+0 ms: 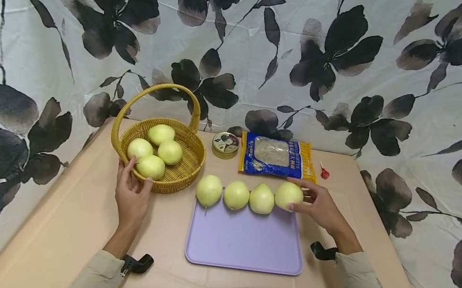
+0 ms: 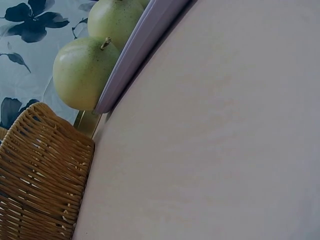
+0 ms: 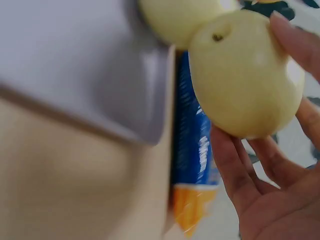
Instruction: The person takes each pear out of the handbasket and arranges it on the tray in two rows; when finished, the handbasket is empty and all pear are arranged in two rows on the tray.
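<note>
My right hand [image 1: 326,211] grips a pale yellow-green pear [image 1: 288,196] at the right end of a row. In the right wrist view the thumb and fingers surround this pear [image 3: 245,75]. Three more pears, the middle one [image 1: 236,195] among them, line the far edge of a lilac tray [image 1: 245,245]. At the left, my left hand [image 1: 132,199] rests against the near side of a woven basket [image 1: 188,158], fingers fairly straight. Several pears [image 1: 161,134] lie in the basket. The left wrist view shows the basket wall [image 2: 42,175] but not the hand.
Behind the tray lie a round tin [image 1: 225,145], a blue and yellow packet [image 1: 276,157] and a small red item [image 1: 324,173]. The basket's tall handle [image 1: 118,121] arches upward. A floral cloth [image 1: 267,48] hangs behind the table [image 1: 64,220].
</note>
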`<state>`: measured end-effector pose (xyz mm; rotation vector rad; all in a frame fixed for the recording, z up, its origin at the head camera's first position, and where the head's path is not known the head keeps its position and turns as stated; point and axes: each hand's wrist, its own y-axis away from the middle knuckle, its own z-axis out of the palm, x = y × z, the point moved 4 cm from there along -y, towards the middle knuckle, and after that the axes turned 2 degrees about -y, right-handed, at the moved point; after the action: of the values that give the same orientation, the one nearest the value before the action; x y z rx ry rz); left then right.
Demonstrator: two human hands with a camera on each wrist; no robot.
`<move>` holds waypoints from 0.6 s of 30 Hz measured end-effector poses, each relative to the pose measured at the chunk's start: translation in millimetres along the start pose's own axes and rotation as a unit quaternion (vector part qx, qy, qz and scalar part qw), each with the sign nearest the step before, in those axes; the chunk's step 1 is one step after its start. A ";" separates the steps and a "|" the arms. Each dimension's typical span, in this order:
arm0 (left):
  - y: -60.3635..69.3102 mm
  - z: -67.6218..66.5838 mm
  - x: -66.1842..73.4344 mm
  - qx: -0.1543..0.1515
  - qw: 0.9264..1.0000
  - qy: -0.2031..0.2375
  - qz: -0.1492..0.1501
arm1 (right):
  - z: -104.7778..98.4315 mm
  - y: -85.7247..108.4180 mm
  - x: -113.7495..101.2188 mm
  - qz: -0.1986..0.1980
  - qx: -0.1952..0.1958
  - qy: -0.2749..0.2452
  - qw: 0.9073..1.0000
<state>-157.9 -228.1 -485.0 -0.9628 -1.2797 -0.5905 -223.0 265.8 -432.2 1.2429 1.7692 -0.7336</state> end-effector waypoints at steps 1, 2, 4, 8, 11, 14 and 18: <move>0.0 -0.1 -0.2 0.000 1.000 0.000 0.000 | 0.2 0.1 4.1 -0.003 -0.009 0.003 1.000; -0.1 -0.2 -0.4 0.000 1.000 0.000 0.001 | 0.9 0.1 8.0 -0.005 -0.018 0.005 1.000; -0.1 -0.2 -1.0 0.000 1.000 -0.001 0.001 | 2.8 -0.2 16.2 -0.007 -0.035 0.009 0.999; 0.2 -0.2 -1.9 -0.002 1.000 -0.003 0.001 | 6.8 -0.2 28.6 0.003 -0.059 0.027 0.998; 0.1 -0.4 -1.6 -0.001 1.000 -0.003 0.002 | 8.9 0.7 29.5 0.005 -0.069 0.045 0.997; -0.1 -0.2 -0.8 -0.001 1.000 -0.002 0.003 | 8.6 2.2 26.6 0.001 -0.068 0.050 0.996; -0.3 0.1 -0.4 -0.001 1.000 0.000 0.003 | 4.5 4.0 27.3 0.005 -0.054 0.043 0.998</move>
<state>-158.3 -228.2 -485.4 -0.9676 -1.2768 -0.5865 -222.4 275.8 -458.3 1.2259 1.8466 -0.5773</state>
